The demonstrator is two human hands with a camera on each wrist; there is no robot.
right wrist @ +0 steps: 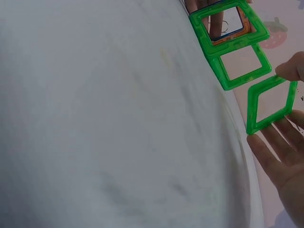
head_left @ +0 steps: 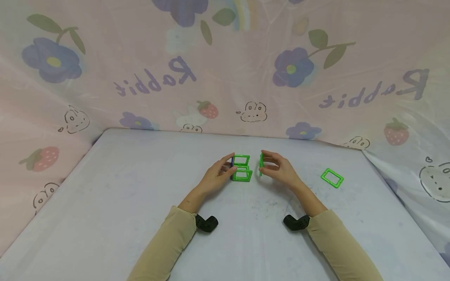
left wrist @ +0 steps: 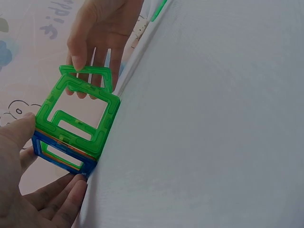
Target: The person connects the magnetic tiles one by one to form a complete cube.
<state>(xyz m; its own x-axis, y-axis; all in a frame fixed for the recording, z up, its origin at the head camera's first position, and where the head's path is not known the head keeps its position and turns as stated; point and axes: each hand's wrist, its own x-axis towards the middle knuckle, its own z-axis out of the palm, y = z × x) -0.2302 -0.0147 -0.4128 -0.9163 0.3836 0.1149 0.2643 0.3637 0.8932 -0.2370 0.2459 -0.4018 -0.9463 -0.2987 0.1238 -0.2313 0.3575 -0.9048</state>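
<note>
Toward the back of the table, a small structure of green magnetic tiles (head_left: 241, 180) has two uprights and a piece between them. A blue magnetic tile (left wrist: 89, 167) closes its left end, with an orange edge beside it. My left hand (head_left: 215, 175) grips that end, thumb on the near side and fingers on the far side. Just right of the structure, my right hand (head_left: 281, 168) pinches a single green magnetic tile (right wrist: 253, 107) on edge between thumb and fingertips. A gap separates this tile from the structure in the head view.
One loose green tile (head_left: 329, 182) lies flat on the white-covered table (head_left: 105, 203), to the right. Black wrist devices (head_left: 207, 223) sit at both sleeve cuffs. Behind the table hangs a pink printed curtain (head_left: 225, 86), which also runs along both sides.
</note>
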